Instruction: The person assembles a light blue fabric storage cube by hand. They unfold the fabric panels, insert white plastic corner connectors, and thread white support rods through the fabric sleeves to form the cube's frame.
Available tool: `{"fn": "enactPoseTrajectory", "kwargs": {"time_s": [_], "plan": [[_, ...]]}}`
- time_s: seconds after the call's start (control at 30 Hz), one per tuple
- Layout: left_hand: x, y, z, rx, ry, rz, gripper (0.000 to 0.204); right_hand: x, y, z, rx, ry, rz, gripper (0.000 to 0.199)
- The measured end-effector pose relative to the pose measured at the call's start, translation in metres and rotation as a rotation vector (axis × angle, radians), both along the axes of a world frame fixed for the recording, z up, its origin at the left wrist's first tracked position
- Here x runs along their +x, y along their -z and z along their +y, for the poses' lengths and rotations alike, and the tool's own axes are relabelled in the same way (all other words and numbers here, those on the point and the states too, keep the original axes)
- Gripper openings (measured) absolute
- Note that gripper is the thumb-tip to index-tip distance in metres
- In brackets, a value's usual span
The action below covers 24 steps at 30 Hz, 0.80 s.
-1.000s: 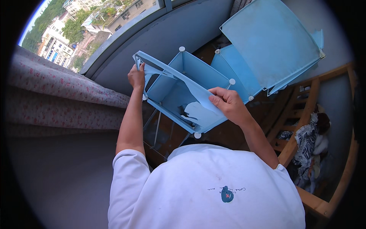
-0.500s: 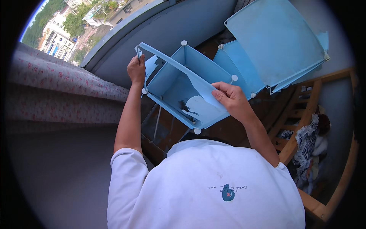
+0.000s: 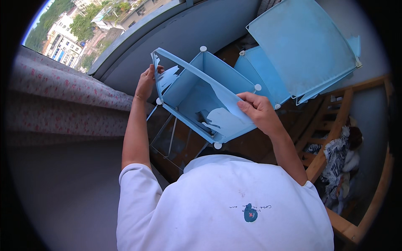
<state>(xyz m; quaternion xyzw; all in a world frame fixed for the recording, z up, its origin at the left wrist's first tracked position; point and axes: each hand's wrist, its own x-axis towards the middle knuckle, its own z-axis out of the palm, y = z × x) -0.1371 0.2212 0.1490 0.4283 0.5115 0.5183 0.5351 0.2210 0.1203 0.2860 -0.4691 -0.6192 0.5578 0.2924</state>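
A torn light-blue plastic panel [image 3: 228,100] with a wire-like rim slants over an open blue storage cube [image 3: 184,119]. Much of the panel's middle is broken out, leaving jagged pieces on both sides. My left hand [image 3: 145,83] is closed round its left edge, with fingertips showing on the inner side. At the opposite end, my right hand [image 3: 260,109] pinches the panel, thumb on top and fingers beneath. White round connectors [image 3: 203,49] mark the cube's corners. Through the gap I see the cube's inside.
More blue panels [image 3: 303,46] join the cube at the far right. A wooden slatted frame [image 3: 335,129] stands right, with a fringed zebra-patterned cloth [image 3: 335,163] beside it. Left are a patterned curtain [image 3: 71,100] and a window ledge [image 3: 130,35]. Bare rods [image 3: 172,136] show below the cube.
My left hand has slid down and slightly left along the panel's edge, its grip shifting so fingertips show inside. My right hand keeps its pinch; the panel has barely moved.
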Motion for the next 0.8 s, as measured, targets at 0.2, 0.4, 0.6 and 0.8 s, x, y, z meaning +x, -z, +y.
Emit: {"fn": "enactPoseTrajectory", "kwargs": {"time_s": [0.2, 0.4, 0.6, 0.8], "plan": [[-0.010, 0.004, 0.005, 0.068, 0.004, -0.075, 0.023, 0.002, 0.000, -0.001, 0.012, 0.018, 0.008, 0.026], [-0.014, 0.021, 0.010, 0.258, -0.253, 0.273, 0.015, 0.001, 0.005, 0.000, 0.034, 0.053, 0.005, 0.024], [-0.012, 0.026, -0.001, 0.157, -0.382, -0.084, 0.022, -0.003, 0.005, -0.002, 0.042, 0.047, 0.019, 0.024], [0.024, -0.017, 0.012, 0.300, -0.250, -0.048, 0.027, -0.003, 0.000, -0.005, 0.023, 0.043, 0.011, 0.023]]}}
